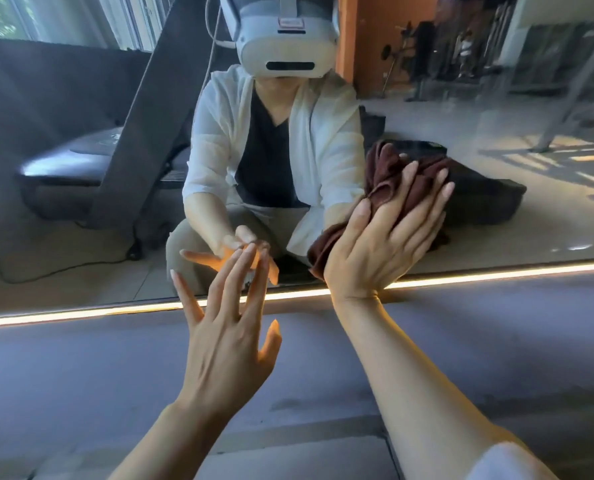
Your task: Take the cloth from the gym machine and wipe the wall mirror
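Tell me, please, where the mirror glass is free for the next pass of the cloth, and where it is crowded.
Free: the mirror left of the left hand, and right of the brown cloth above the lit strip. Crowded: low in the middle, where the right hand presses the cloth.

no text, brand, number or sign can be read. the white head-worn headset (287,39) seen in the wall mirror (81,133) carries a small reddish label on its front, just above the dark slot, but its print is too blurred to make out.
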The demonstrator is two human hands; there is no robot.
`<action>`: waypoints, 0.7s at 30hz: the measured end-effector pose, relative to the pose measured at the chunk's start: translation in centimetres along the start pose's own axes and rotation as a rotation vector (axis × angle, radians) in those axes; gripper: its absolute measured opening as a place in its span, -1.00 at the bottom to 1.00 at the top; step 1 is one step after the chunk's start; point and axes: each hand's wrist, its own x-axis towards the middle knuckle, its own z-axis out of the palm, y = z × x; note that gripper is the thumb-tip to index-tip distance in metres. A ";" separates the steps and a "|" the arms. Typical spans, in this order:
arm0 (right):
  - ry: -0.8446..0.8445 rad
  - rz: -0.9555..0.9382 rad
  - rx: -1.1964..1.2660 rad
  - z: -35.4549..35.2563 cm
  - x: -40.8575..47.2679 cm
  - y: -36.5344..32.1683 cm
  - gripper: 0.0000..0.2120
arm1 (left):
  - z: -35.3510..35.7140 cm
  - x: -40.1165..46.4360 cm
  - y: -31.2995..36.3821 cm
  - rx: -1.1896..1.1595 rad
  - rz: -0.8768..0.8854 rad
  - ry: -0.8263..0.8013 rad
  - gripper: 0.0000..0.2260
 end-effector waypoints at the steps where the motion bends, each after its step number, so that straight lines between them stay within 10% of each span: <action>1: -0.011 -0.006 0.007 0.1 -0.5 -0.7 -0.52 | -0.1 -0.3 -0.2 -0.001 -0.006 -0.012 -0.10; 14: -0.277 -0.697 -0.035 -1.2 -3.9 1.4 -0.50 | 1.9 -0.1 1.9 -0.102 -0.001 -0.001 -0.16; 21: -0.211 -0.374 -0.091 -2.5 1.7 8.6 -0.54 | 2.1 0.8 4.1 -0.130 0.057 -0.048 -0.16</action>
